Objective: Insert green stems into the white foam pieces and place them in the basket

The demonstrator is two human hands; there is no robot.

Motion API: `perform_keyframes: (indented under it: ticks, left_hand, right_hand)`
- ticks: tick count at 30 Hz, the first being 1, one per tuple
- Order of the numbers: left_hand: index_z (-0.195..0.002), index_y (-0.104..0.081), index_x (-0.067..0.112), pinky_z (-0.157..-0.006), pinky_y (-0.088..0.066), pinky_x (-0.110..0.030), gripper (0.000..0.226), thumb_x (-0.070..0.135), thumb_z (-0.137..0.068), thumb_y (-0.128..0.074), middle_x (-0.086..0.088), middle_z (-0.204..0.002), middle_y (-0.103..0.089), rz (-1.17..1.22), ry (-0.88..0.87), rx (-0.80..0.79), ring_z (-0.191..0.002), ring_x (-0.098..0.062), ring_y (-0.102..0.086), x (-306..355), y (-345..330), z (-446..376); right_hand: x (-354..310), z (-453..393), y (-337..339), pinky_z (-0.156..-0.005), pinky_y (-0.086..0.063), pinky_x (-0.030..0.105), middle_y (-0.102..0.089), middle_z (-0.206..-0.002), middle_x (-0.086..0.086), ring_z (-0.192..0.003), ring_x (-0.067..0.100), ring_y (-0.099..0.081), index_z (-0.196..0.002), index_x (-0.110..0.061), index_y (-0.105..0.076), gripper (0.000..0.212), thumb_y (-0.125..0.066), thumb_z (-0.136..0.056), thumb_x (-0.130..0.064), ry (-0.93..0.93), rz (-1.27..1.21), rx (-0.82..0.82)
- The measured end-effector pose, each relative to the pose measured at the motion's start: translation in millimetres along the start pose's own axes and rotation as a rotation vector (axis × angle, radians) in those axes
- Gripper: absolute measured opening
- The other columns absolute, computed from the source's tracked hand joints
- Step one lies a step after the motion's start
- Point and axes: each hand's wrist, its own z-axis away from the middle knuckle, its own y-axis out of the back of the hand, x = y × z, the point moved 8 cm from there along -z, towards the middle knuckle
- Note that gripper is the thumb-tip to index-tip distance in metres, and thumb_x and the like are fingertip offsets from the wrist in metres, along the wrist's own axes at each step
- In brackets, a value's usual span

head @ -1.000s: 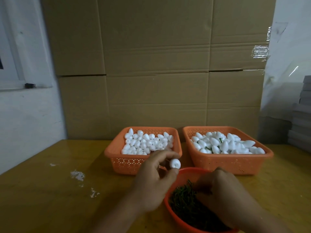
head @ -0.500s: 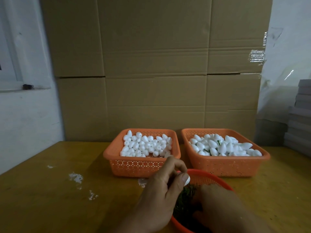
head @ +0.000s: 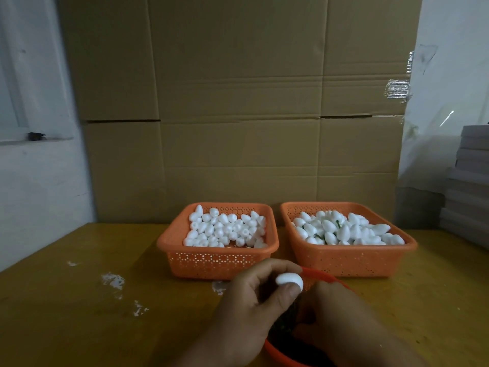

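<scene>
Because the left hand pinches one white foam piece only at the fingertips, right over the round orange bowl of green stems, the likeliest slip from here is the piece squirting out of the pinch when a stem is pushed in. It is small, smooth and probably very light, so an off-centre push could pop it loose onto the bench. A stem driven in crooked might also split or tear the foam, or bend instead of going in.

Thumb and forefinger of that hand are closed on the piece, holding it just above the bowl's near rim; the other fingers curl loosely underneath. The right hand sits down in the bowl among the stems, knuckles up. Its fingertips are hidden, so I cannot tell whether it has a stem pinched or is merely feeling for one. The two hands are close together, almost touching over the bowl.

Behind them stand two orange baskets side by side. The left basket holds plain foam pieces. The right basket holds foam pieces with bits of green showing among them, so finished pieces look to belong there.
</scene>
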Motion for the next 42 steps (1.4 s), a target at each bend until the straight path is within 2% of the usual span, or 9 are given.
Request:
perform_keyframes:
  ticks: [3,8,15,20,22,24,31,36,42]
  left_hand:
    - [-0.101,-0.074,0.026,-0.056,-0.040,-0.022,0.025,0.043,-0.084,-0.067,0.003,-0.066,-0.054,0.141,0.057,0.062,-0.060,-0.009,-0.049,0.2,4.2,-0.7]
    - [-0.096,-0.068,0.002,-0.049,-0.030,-0.023,0.046,0.046,-0.084,-0.066,-0.004,-0.062,-0.045,0.403,0.197,0.116,-0.051,-0.010,-0.040,-7.6,7.5,-0.3]
    - [-0.089,-0.064,0.007,-0.046,-0.028,-0.023,0.041,0.047,-0.086,-0.061,-0.006,-0.060,-0.044,0.639,0.341,0.107,-0.048,-0.012,-0.038,-16.1,4.6,1.8]
    - [-0.087,-0.072,0.007,-0.042,-0.033,-0.022,0.045,0.051,-0.083,-0.064,-0.004,-0.060,-0.045,0.750,0.379,0.110,-0.045,-0.011,-0.038,-23.0,8.6,0.6]
    - [-0.082,-0.073,0.010,-0.041,-0.033,-0.022,0.043,0.052,-0.083,-0.065,-0.004,-0.059,-0.043,0.767,0.381,0.110,-0.045,-0.011,-0.037,-24.1,9.1,0.1]
    - [-0.076,-0.073,0.013,-0.040,-0.032,-0.022,0.041,0.051,-0.086,-0.062,-0.003,-0.058,-0.043,0.770,0.380,0.110,-0.044,-0.010,-0.036,-24.6,9.4,-0.4]
    - [-0.079,-0.069,0.014,-0.040,-0.031,-0.022,0.036,0.050,-0.080,-0.069,-0.004,-0.057,-0.043,0.787,0.375,0.125,-0.042,-0.011,-0.036,-25.2,10.3,-0.3]
    - [-0.084,-0.068,0.014,-0.040,-0.032,-0.021,0.039,0.052,-0.078,-0.071,-0.004,-0.056,-0.044,0.767,0.370,0.119,-0.041,-0.010,-0.037,-25.4,9.6,0.4]
    - [-0.084,-0.070,0.017,-0.040,-0.029,-0.021,0.035,0.052,-0.078,-0.070,-0.004,-0.057,-0.044,0.722,0.363,0.149,-0.041,-0.010,-0.037,-24.4,10.7,1.3]
  right_hand:
    - [-0.5,1.1,5.4,-0.073,-0.056,0.029,-0.069,-0.077,-0.008,-0.075,0.008,-0.066,-0.070,-0.031,-0.066,0.017,-0.072,-0.073,-0.047,-0.005,-0.047,0.040]
    - [-3.1,7.3,24.4,-0.062,-0.053,0.026,-0.067,-0.066,-0.006,-0.064,0.007,-0.063,-0.069,-0.024,-0.065,0.018,-0.071,-0.071,-0.040,0.021,-0.188,0.266]
    - [-9.2,15.5,37.3,-0.050,-0.053,0.026,-0.071,-0.067,-0.006,-0.055,0.008,-0.065,-0.068,-0.022,-0.067,0.017,-0.081,-0.075,-0.018,0.137,-0.584,0.354]
    - [-18.3,23.9,51.4,-0.050,-0.052,0.026,-0.072,-0.068,0.000,-0.056,0.013,-0.065,-0.079,-0.030,-0.073,0.012,-0.075,-0.076,-0.041,0.281,-0.830,0.424]
    - [-21.4,27.4,56.2,-0.047,-0.050,0.024,-0.072,-0.066,0.004,-0.053,0.018,-0.063,-0.080,-0.030,-0.075,0.013,-0.072,-0.074,-0.042,0.326,-0.916,0.452]
    - [-25.1,29.1,57.2,-0.045,-0.045,0.018,-0.071,-0.064,0.007,-0.048,0.012,-0.059,-0.080,-0.027,-0.077,0.013,-0.073,-0.075,-0.038,0.350,-0.981,0.431]
    - [-27.1,33.3,58.1,-0.056,-0.056,0.042,-0.075,-0.071,-0.003,-0.061,0.021,-0.069,-0.085,-0.037,-0.077,0.013,-0.073,-0.073,-0.038,0.323,-0.904,0.474]
    - [-29.5,34.3,55.8,-0.054,-0.054,0.038,-0.073,-0.070,-0.006,-0.057,0.014,-0.067,-0.088,-0.039,-0.075,0.016,-0.077,-0.081,-0.024,0.336,-0.805,0.490]
    - [-30.8,37.6,59.9,-0.051,-0.053,0.025,-0.071,-0.067,-0.016,-0.057,0.007,-0.067,-0.080,-0.035,-0.076,0.011,-0.076,-0.081,-0.024,0.341,-0.691,0.544]
